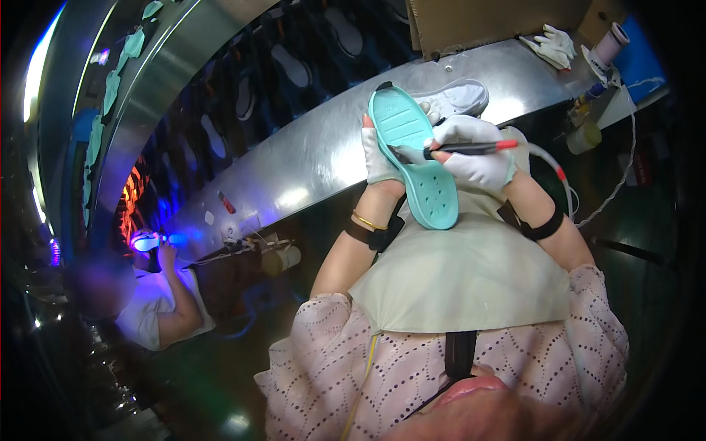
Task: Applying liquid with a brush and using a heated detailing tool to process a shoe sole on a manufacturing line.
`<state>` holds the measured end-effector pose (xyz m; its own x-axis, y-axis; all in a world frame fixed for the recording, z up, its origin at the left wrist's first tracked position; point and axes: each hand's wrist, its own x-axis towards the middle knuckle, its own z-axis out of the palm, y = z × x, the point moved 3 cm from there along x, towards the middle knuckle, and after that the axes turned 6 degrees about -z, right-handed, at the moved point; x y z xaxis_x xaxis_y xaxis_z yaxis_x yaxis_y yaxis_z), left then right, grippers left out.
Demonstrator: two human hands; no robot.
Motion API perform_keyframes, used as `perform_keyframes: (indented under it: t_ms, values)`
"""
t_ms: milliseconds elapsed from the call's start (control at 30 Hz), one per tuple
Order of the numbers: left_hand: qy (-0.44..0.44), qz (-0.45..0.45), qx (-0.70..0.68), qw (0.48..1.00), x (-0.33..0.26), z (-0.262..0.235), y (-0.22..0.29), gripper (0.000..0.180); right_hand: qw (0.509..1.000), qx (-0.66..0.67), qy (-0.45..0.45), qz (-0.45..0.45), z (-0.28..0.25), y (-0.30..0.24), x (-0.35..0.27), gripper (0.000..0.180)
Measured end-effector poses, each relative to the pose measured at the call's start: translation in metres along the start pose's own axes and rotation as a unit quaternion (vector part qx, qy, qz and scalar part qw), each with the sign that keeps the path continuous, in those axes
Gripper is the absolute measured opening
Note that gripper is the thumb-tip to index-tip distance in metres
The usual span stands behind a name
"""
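Observation:
My left hand [379, 156], in a white fingerless glove, grips a turquoise shoe sole [432, 195] by its left side. The sole is tilted with its inner face up; a raised rim, cross ridges and small holes show on it. My right hand [478, 163], gloved the same way, is closed around a brush [482, 148] with a black and red handle. The brush's tip is over the middle of the sole and seems to touch it. Behind my right hand, a white shoe sole [465, 97] lies on the metal ledge [331, 158], partly hidden.
Beyond the ledge, several soles [292, 66] lie on a dark conveyor. A cardboard box [493, 22], white gloves [551, 48] and a spool [610, 42] stand at the far right. A pale tube [551, 162] hangs beside my right wrist. A co-worker [158, 309] handles a blue-lit shoe at left.

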<state>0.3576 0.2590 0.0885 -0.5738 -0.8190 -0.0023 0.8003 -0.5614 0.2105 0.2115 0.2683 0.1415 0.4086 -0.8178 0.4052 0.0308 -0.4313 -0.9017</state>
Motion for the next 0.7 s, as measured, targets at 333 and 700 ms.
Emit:
perform_keyframes:
  t_ms: [333, 700]
  values:
    - [0.116, -0.026, 0.08, 0.99, -0.02, -0.01, -0.022, 0.096, 0.986, 0.074, 0.041, 0.143, -0.004, 0.02, -0.04, 0.01]
    - [0.125, 0.079, 0.119, 0.982, -0.013, -0.005, -0.029, 0.096, 0.979, 0.109, 0.101, 0.14, -0.004, 0.025, -0.044, 0.005]
